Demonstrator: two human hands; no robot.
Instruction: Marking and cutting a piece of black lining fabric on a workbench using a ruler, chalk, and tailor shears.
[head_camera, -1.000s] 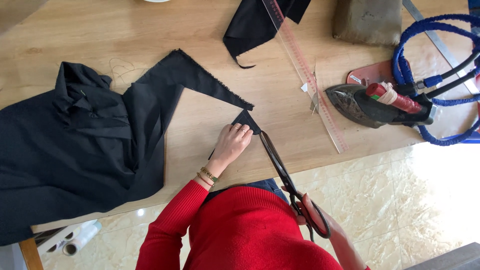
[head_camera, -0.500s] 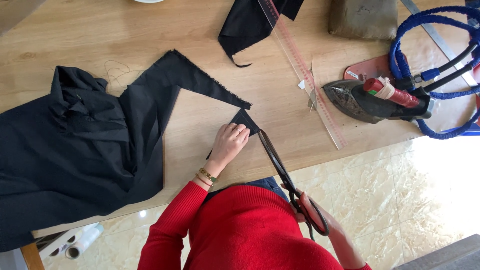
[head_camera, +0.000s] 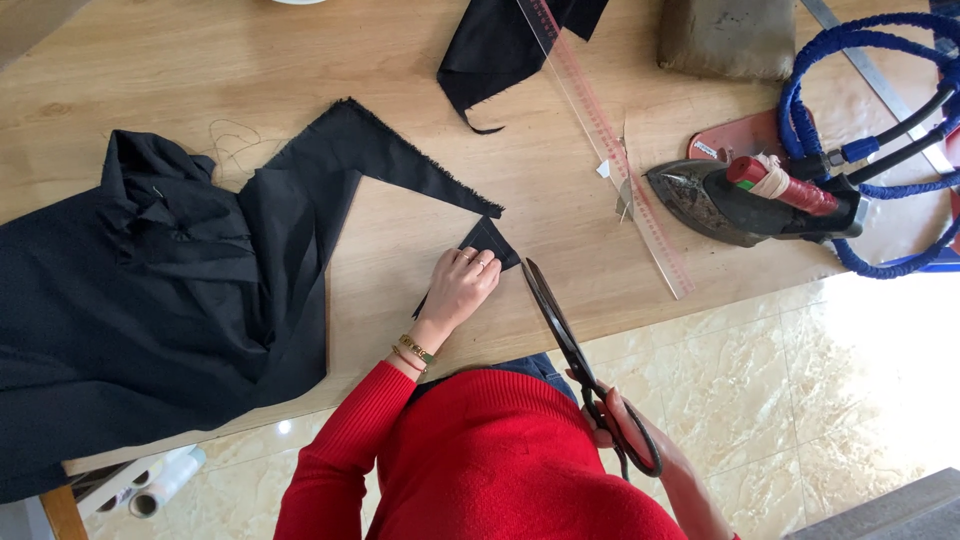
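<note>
Black cloth piece (head_camera: 490, 242) lies on the wooden tabletop (head_camera: 400, 50), pinned flat under the left hand (head_camera: 462, 283). Right hand (head_camera: 625, 425) grips long scissors (head_camera: 570, 345), blades closed beside it; keeping the cloth taut and fingers clear would suit cutting.

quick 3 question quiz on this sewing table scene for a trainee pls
1. True or false: the left hand presses flat on a small black fabric piece near the table's front edge.
2. What does the right hand hold? A) iron B) scissors C) ruler
3. Fill in: the clear ruler lies between the small fabric piece and the ____.

Key
1. True.
2. B: the scissors, gripped by the handles, blade tips close to the small piece.
3. Iron, which sits with blue hoses beside it.
</note>
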